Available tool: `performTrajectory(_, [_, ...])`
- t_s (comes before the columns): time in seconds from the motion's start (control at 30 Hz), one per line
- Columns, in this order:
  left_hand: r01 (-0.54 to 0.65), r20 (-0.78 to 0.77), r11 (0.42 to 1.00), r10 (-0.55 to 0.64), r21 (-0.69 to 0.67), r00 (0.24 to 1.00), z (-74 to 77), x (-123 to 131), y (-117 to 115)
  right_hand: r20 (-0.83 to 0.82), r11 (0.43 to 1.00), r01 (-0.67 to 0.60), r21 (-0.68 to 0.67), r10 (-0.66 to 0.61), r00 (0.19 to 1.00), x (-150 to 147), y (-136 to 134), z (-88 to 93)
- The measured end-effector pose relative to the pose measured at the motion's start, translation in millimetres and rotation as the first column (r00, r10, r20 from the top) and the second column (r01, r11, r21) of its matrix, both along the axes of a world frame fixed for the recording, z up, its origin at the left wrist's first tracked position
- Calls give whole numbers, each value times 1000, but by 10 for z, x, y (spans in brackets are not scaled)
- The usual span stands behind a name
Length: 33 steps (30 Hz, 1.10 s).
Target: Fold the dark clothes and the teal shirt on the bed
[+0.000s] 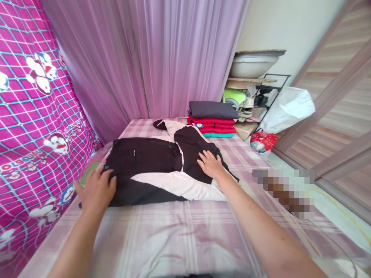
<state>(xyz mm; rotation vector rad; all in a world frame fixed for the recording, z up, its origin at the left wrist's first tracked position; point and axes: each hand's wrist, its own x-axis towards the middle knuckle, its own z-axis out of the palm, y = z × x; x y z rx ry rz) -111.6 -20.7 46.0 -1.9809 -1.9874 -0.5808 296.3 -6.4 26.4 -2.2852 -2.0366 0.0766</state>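
A black and white jacket [153, 166] lies spread flat on a bed with a pink plaid sheet [174, 227]. My left hand [97, 189] presses on the jacket's left edge, fingers apart and curled over the black cloth. My right hand [211, 164] rests flat on the folded black part at the right side of the jacket, fingers spread. Neither hand visibly grips the cloth.
A stack of folded clothes [213, 119], grey on top of red and teal, sits at the far right of the bed. Purple curtains [145, 58] hang behind. A pink cartoon-print cloth [31, 116] lines the left. A rack with basins [255, 85] and bags stands at the right.
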Motion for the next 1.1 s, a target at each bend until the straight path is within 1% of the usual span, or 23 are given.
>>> performTrajectory(0.03, [75,-10,997,-75,9,997,28,160,-52,4,1000,7,0,-7,1000,-44,-21,75])
performTrajectory(0.07, [181,-20,983,-181,-6,983,44,334,-99,4,1000,11,18,-11,1000,-101,-53,149])
performTrajectory(0.13, [399,-35,913,-403,-85,915,24,676,-167,-14,996,-2,87,3,1000,-249,-142,256])
performTrajectory(0.17, [470,-45,874,-478,-122,877,-15,820,-184,-30,993,-22,118,26,999,-335,-190,275])
performTrajectory(0.2, [501,-51,852,-514,-154,857,-70,934,-191,-48,991,-50,128,56,997,-422,-234,267])
performTrajectory(0.27, [498,-50,834,-522,-237,851,-213,1063,-182,-89,991,-98,88,106,990,-581,-298,179])
performTrajectory(0.37, [449,-42,826,-491,-342,870,-406,1071,-150,-137,993,-119,19,121,983,-727,-312,2])
performTrajectory(0.4, [442,-42,823,-487,-357,872,-445,1054,-142,-146,993,-116,11,116,982,-746,-304,-28])
performTrajectory(0.47, [439,-39,823,-483,-360,875,-479,1026,-134,-159,993,-122,-4,120,980,-735,-300,-10])
performTrajectory(0.53, [441,-31,824,-482,-355,876,-478,1018,-133,-170,990,-142,-3,139,976,-658,-338,86])
performTrajectory(0.57, [440,-28,826,-480,-352,877,-473,1021,-134,-165,988,-152,24,154,974,-595,-376,142])
performTrajectory(0.63, [436,-28,832,-473,-344,881,-470,1031,-132,-118,979,-158,129,173,978,-428,-479,217])
performTrajectory(0.67, [435,-28,835,-471,-338,882,-472,1036,-128,-83,972,-150,179,167,983,-331,-535,222])
performTrajectory(0.7, [438,-26,835,-472,-332,881,-476,1040,-122,-52,971,-133,201,147,988,-234,-586,201])
performTrajectory(0.73, [440,-21,835,-473,-330,881,-480,1043,-113,-33,976,-108,187,116,993,-142,-628,158])
performTrajectory(0.83, [441,-4,822,-474,-360,881,-482,1041,-77,-32,998,-28,51,29,999,51,-680,-32])
performTrajectory(0.9, [429,3,810,-466,-400,885,-456,1036,-56,-39,1000,-9,7,9,999,93,-666,-125])
performTrajectory(0.97, [410,8,798,-453,-442,891,-396,1048,-54,-40,1000,-11,10,12,999,89,-644,-155])
performTrajectory(1.0, [395,8,800,-439,-451,898,-352,1072,-64,-41,1000,-13,14,14,999,79,-637,-151])
performTrajectory(1.03, [383,4,812,-425,-440,905,-299,1114,-82,-42,1000,-17,17,18,999,69,-635,-140])
performTrajectory(1.1, [395,-6,843,-427,-365,904,-180,1260,-139,-43,999,-24,24,25,999,55,-638,-115])
